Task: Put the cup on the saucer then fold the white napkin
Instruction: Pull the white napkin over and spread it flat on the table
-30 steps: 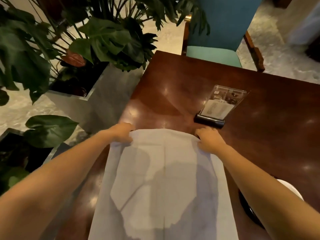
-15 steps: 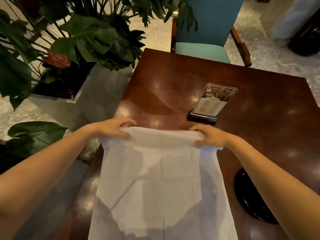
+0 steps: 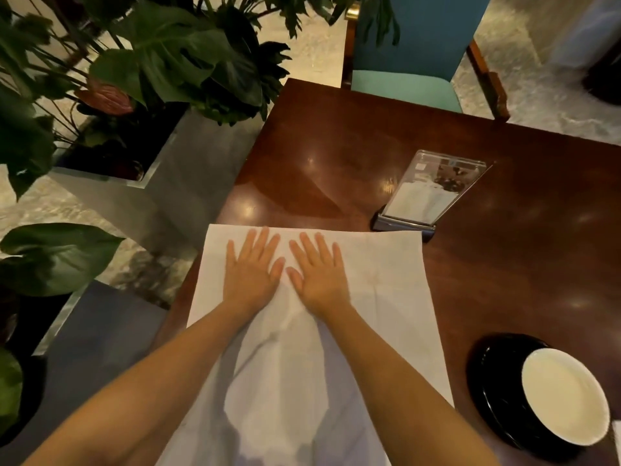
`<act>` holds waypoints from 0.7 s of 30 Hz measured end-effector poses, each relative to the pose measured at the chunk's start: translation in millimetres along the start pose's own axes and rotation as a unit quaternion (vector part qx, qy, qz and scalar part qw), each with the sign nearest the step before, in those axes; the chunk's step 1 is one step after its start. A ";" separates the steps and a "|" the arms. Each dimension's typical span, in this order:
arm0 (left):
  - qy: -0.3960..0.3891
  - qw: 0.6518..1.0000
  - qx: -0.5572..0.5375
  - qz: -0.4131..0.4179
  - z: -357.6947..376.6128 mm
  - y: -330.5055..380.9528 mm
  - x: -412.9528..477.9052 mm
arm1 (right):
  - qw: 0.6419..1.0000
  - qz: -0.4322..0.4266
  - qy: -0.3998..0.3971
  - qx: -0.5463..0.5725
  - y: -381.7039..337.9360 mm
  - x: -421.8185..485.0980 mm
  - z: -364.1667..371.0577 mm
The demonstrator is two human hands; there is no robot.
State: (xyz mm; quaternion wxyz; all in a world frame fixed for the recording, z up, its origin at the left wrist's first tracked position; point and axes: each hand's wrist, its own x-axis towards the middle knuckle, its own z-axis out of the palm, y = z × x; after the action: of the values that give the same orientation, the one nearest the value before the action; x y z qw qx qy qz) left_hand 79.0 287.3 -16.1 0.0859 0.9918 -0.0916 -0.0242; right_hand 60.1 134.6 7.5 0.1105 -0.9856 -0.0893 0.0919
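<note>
Napkin (image 3: 379, 297), white and square-creased, lies spread on the dark wooden worktop (image 3: 521, 264) in the centre of the frame, its far edge running straight across just below a clear acrylic card stand (image 3: 426, 193), which sits at the upper right of the cloth. Both hands rest flat on it, side by side and nearly touching at the thumbs: the left hand (image 3: 250, 274) and the right hand (image 3: 317, 275) each have their fingers stretched wide and lightly splayed, palms down, holding nothing, only pressing the cloth. Faint crease lines and a soft rumple show below the wrists, toward the lower centre. At the lower right of the frame the white cup (image 3: 564, 396) stands on the black saucer (image 3: 490, 375), so the first part of the task looks done, and the step in hand appears to be the napkin: smoothing it, or pressing a fold flat, though whether the cloth is already doubled over cannot be told from here. The next move probably calls for lifting the palms, pinching two corners of one edge, and carrying them across to meet the opposite edge squarely. A planter with broad green leaves (image 3: 161, 62) fills the upper left, and a teal chair (image 3: 406, 89) stands at the top.
</note>
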 end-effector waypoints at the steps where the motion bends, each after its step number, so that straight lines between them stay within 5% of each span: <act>1: -0.004 1.000 0.009 -0.012 0.5 -5.9 2.0 | 1.000 0.023 0.009 -0.003 10.6 -2.5 2.4; 14: 0.014 0.993 0.042 -0.107 -28.4 -75.5 -39.3 | 0.973 0.224 0.032 -0.037 114.7 -70.8 -14.1; 18: 0.012 0.999 -0.028 -0.026 -20.7 -0.7 -109.0 | 0.994 0.077 0.072 -0.018 34.1 -92.2 7.8; 21: -0.030 0.996 -0.066 -0.045 -4.1 53.9 -165.6 | 0.999 -0.017 0.040 0.006 -28.1 -133.4 30.6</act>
State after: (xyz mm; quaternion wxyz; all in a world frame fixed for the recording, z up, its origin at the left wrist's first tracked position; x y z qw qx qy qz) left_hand -93.0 266.6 2.7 0.1469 0.9860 -0.0480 -0.0635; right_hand -79.4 141.6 6.3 0.1217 -0.9861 -0.1008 0.0508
